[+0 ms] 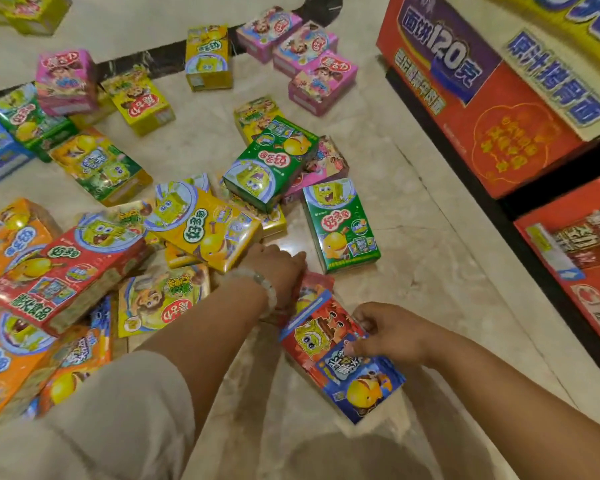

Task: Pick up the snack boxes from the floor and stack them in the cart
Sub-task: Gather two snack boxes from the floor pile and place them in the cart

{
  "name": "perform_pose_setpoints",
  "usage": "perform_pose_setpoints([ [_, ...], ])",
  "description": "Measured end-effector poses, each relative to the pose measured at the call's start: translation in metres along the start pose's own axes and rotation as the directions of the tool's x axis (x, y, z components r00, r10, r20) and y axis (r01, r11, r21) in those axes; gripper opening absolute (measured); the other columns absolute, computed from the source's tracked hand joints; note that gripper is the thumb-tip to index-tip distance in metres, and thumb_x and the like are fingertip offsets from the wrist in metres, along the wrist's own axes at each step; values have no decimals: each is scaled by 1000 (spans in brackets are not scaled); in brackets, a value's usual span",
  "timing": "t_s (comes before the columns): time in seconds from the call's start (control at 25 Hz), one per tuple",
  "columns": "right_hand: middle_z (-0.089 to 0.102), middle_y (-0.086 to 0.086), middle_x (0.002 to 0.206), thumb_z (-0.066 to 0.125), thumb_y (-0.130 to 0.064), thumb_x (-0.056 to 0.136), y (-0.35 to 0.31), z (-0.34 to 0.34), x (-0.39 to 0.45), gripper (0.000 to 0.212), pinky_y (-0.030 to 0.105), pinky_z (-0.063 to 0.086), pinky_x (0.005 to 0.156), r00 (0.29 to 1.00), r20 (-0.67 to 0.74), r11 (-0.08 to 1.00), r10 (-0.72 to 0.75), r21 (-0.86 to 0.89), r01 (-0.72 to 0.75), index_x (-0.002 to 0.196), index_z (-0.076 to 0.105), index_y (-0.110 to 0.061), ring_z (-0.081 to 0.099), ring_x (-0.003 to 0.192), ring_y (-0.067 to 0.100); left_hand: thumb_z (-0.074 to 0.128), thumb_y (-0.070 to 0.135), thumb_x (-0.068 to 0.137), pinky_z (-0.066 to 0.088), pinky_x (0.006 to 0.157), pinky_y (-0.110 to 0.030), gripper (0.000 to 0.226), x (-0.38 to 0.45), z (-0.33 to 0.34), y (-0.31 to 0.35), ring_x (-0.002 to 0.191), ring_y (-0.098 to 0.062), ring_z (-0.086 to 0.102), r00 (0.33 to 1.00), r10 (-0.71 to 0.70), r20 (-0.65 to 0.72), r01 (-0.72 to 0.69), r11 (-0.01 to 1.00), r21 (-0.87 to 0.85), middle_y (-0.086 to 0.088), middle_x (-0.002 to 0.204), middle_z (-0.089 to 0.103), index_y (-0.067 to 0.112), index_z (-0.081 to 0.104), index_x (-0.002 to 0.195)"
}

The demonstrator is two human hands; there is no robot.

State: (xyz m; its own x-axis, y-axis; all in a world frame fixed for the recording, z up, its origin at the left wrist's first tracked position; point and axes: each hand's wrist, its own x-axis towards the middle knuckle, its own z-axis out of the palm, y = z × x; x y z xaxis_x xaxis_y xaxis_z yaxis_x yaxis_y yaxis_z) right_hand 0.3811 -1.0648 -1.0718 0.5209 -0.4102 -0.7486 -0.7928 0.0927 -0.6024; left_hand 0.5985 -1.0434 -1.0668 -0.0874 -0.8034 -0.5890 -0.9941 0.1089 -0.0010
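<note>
Pale marble floor bare along the right beside red display cartons; snack boxes heaped left and far; red-and-blue box near centre, left hand gripping its far edge, right hand pinching its right edge

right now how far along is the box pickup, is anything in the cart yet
No cart is in view, so what is already stacked cannot be told. In hand: the left hand and right hand are on a red box and a blue box lying on the floor. Left: many boxes, including a green box and pink boxes.
</note>
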Motion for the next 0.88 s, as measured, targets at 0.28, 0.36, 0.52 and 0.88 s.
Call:
perform_pose_setpoints([
  [0.28, 67, 6, 87, 79, -7, 74, 6, -31, -15, 25, 19, 51, 67, 991, 130, 992, 21, 124, -37, 89, 59, -10, 64, 70, 6, 61, 53, 81, 42, 80, -33, 62, -31, 34, 20, 110, -31, 52, 973, -197, 117, 228, 888, -400, -13, 121, 48, 9, 42, 119],
  [0.36, 72, 12, 100, 86, -22, 64, -1, -42, -21, 46, 24, 55, 77, 989, 145, 980, 6, 195, -35, 100, 62, -7, 69, 83, 12, 64, 51, 79, 41, 76, -32, 65, -40, 30, 16, 107, -31, 53, 961, -255, 109, 268, 757, -595, -15, 122, 46, 6, 39, 120],
  [0.52, 70, 12, 114, 92, -49, 40, -49, -71, -42, 91, 28, 55, 82, 984, 90, 906, -153, 412, 103, 116, 62, -7, 68, 103, 24, 66, 61, 71, 41, 70, -27, 71, -68, -9, -15, 90, -24, 59, 901, -416, 125, 259, 283, -923, -9, 104, 61, 6, 49, 112],
  [0.88, 70, 9, 108, 52, -18, 95, -316, -138, -216, 25, 41, 57, 83, 919, -347, 672, -188, 637, 378, 117, 58, -10, 69, 91, 23, 77, 59, 57, 52, 89, -47, 60, -289, -299, -103, 89, -24, 70, 752, -657, -60, -261, -213, -941, -4, 99, 73, 22, 68, 102],
])
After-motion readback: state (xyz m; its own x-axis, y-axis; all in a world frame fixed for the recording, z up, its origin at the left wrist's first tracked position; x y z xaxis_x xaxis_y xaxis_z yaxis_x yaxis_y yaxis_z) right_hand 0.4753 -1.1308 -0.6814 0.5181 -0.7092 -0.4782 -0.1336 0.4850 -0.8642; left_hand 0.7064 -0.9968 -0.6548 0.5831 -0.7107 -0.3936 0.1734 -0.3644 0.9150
